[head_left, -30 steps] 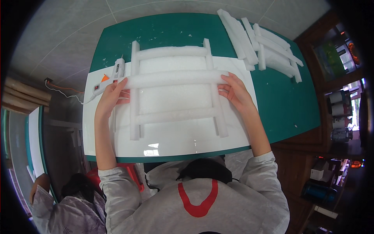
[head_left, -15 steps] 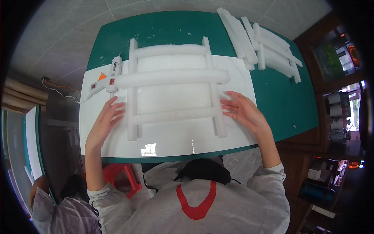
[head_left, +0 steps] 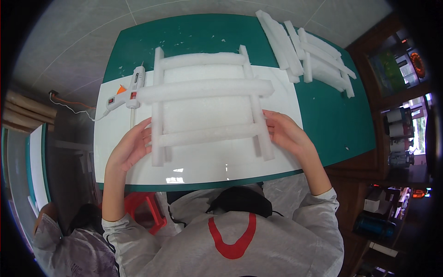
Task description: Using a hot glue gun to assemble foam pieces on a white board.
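Observation:
A white foam frame (head_left: pixel 207 88) lies in front of me on the table: two long side rails joined by several crossbars, with a pale foam panel between them. The middle crossbar sticks out past both rails. My left hand (head_left: pixel 134 145) grips the lower part of the left rail, its fingertips partly hidden at the foam. On the opposite side my right hand (head_left: pixel 287 134) holds the lower right rail, with fingers curled behind its outer edge. A white hot glue gun (head_left: pixel 134 90) with an orange trigger lies left of the frame, a glue stick projecting from its back.
Under the frame a glossy white sheet (head_left: pixel 110 166) covers part of the green table (head_left: pixel 341 124). Loose foam strips (head_left: pixel 279 44) and a second foam frame (head_left: pixel 323 57) lie at the far right. A red stool (head_left: pixel 152 210) stands below the front edge. Another person (head_left: pixel 76 247) is at lower left.
Both hands have moved in and closed on the side rails. The frame's lower right end has shifted slightly outward and up.

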The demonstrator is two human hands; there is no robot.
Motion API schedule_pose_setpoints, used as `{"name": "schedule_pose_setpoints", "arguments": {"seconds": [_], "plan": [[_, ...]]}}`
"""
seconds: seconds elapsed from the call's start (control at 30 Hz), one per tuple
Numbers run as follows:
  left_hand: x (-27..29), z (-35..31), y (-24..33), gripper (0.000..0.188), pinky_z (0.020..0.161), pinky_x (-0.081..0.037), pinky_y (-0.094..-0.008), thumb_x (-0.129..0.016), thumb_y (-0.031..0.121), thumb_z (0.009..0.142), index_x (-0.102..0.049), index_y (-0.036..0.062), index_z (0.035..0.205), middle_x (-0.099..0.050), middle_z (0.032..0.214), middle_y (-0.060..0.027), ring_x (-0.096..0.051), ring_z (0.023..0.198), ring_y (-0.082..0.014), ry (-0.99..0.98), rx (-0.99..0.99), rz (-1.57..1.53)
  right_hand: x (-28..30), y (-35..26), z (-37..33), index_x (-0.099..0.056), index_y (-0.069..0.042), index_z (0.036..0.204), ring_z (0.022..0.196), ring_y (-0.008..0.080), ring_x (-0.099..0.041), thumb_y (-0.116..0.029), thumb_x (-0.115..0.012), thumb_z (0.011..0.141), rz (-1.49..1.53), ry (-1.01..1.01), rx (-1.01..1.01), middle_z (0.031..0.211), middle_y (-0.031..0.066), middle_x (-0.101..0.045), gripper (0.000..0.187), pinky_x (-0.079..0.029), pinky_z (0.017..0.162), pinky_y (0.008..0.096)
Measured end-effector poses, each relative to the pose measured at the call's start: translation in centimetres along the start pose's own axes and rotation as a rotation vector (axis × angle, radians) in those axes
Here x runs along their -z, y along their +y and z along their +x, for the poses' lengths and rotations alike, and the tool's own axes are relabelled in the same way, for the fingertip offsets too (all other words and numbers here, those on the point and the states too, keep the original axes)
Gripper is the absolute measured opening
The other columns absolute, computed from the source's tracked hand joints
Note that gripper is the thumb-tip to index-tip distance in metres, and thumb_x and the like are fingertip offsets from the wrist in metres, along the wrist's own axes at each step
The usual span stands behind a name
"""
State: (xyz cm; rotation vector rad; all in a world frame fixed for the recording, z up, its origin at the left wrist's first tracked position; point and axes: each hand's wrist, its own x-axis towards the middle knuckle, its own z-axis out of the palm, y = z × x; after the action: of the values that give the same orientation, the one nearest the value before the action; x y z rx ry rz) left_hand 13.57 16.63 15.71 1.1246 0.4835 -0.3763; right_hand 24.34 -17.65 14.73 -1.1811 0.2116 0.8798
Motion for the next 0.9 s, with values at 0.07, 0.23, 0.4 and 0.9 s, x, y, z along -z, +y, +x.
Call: {"name": "schedule_pose_setpoints", "arguments": {"seconds": [0.07,0.23,0.4,0.9], "plan": [[0.3,0.1,-0.5,0.046,0.084,-0.044,-0.0349,-0.039,0.030,0.089,-0.034,-0.0023,0.121,-0.048,0.112,-0.0152,-0.051,0.101,-0.0220,-0.036,-0.004,-0.071,0.4,0.1,0.2,-0.042,-0.001,0.112,0.087,0.0166,-0.052,-0.022,-0.053,0.083,0.029,-0.023,-0.020,0.100,0.0110,-0.052,0.038,-0.044,0.077,0.0314],[0.5,0.5,-1.1,0.043,0.082,-0.045,-0.0397,-0.038,0.029,0.089,-0.035,-0.0013,0.120,-0.046,0.113,-0.0142,-0.051,0.101,-0.0235,-0.181,0.013,-0.177,-0.4,-0.7,-0.1,-0.044,-0.005,0.109,0.087,0.0200,-0.053,-0.027,-0.053,0.082,0.173,-0.095,-0.111,0.101,0.0099,-0.052,0.036,-0.046,0.071,0.0400],[-1.1,0.3,-0.9,0.042,0.082,-0.045,-0.0413,-0.039,0.029,0.088,-0.036,0.0001,0.119,-0.047,0.112,-0.0133,-0.051,0.100,-0.0238,-0.187,0.004,-0.178,-0.3,-1.0,0.3,-0.044,-0.006,0.110,0.089,0.0213,-0.053,-0.031,-0.052,0.082,0.104,-0.150,-0.123,0.103,0.0091,-0.051,0.038,-0.045,0.074,0.0406],[-2.2,0.6,-2.0,0.042,0.085,-0.042,-0.0523,-0.048,0.018,0.084,-0.033,0.0000,0.118,-0.045,0.113,-0.0171,-0.047,0.105,-0.0324,-0.122,0.007,-0.256,-0.9,0.4,0.8,-0.033,0.002,0.118,0.111,0.0403,-0.039,-0.021,-0.047,0.081,0.485,-0.308,-0.085,0.117,0.0218,-0.040,0.045,-0.033,0.088,0.0617]]}}
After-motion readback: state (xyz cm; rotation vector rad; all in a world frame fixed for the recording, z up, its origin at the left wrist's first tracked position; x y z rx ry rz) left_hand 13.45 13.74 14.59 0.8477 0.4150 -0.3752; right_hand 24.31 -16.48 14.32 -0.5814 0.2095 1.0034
